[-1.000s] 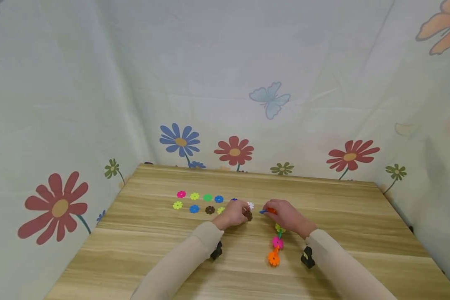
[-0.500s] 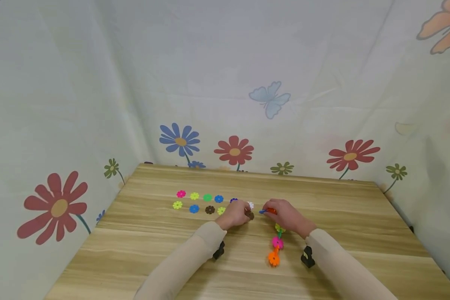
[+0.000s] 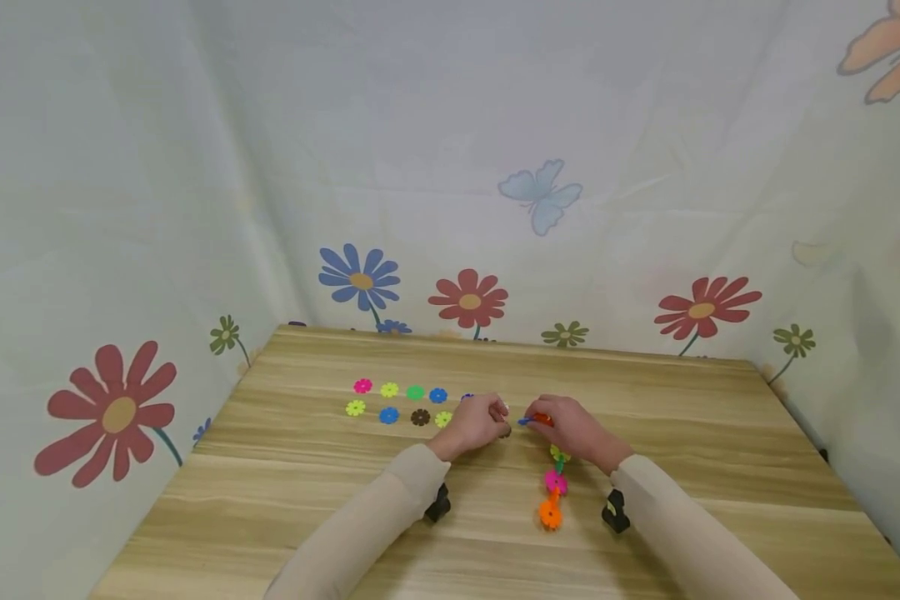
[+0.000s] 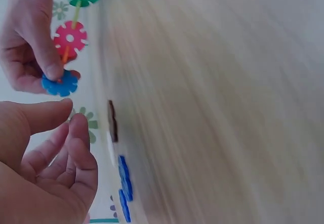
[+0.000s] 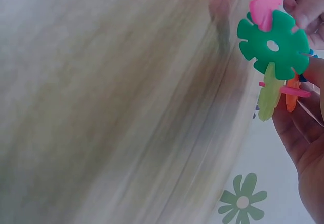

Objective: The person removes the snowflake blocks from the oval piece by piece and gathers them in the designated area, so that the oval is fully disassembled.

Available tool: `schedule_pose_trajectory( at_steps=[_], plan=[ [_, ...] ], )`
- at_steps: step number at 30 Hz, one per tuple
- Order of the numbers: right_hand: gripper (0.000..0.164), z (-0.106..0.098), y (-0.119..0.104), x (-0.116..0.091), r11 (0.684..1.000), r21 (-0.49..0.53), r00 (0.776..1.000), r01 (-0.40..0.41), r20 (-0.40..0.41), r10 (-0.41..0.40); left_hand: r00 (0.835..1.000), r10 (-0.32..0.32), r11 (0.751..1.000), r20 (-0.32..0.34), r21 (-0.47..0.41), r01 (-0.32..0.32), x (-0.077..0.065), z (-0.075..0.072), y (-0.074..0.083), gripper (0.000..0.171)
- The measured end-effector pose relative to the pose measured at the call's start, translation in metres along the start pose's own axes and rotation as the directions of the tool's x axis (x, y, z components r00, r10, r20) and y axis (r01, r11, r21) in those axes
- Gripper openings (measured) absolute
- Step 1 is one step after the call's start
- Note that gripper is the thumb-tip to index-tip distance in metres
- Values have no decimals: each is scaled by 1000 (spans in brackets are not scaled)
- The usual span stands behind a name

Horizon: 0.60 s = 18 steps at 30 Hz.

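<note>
My right hand [image 3: 573, 432] pinches the blue notched flower disc [image 4: 61, 83] between thumb and fingers. That disc ends a linked chain with orange, pink, yellow and green discs; the green disc [image 5: 273, 44] shows large in the right wrist view. In the head view the chain hangs toward me, down to an orange disc [image 3: 551, 515] below a pink disc [image 3: 556, 482]. My left hand [image 3: 474, 425] is just left of the right one, thumb and fingers apart and nothing between them. A brown disc [image 4: 112, 121] lies on the table by it, mostly hidden by the hand in the head view.
Left of the hands, loose flower discs lie in two rows on the wooden table [image 3: 270, 500], among them a pink disc [image 3: 363, 386], a green disc [image 3: 416, 392] and another brown disc [image 3: 420, 417]. A flower-printed curtain [image 3: 607, 275] stands behind the table.
My left hand has shifted slightly right, and its fingers have lifted from beside the brown disc. The right hand stays in place with the chain.
</note>
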State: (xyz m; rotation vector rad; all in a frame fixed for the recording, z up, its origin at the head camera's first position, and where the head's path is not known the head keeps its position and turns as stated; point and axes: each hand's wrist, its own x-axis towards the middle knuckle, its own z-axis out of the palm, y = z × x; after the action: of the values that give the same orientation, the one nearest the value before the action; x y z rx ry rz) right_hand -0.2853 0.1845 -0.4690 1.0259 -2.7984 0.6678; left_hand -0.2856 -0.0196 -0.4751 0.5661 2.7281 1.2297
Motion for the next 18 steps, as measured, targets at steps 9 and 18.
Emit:
schedule_pose_trajectory(
  at_steps=[9,18],
  plan=[
    [7,-2,-3,0,999,3,998,45,-36,-45,998,-37,981,47,-188,45,-6,1,13,8],
    [6,-2,-6,1,999,30,999,30,-12,-29,998,-53,979,39,-193,59,-6,3,14,6]
  ],
)
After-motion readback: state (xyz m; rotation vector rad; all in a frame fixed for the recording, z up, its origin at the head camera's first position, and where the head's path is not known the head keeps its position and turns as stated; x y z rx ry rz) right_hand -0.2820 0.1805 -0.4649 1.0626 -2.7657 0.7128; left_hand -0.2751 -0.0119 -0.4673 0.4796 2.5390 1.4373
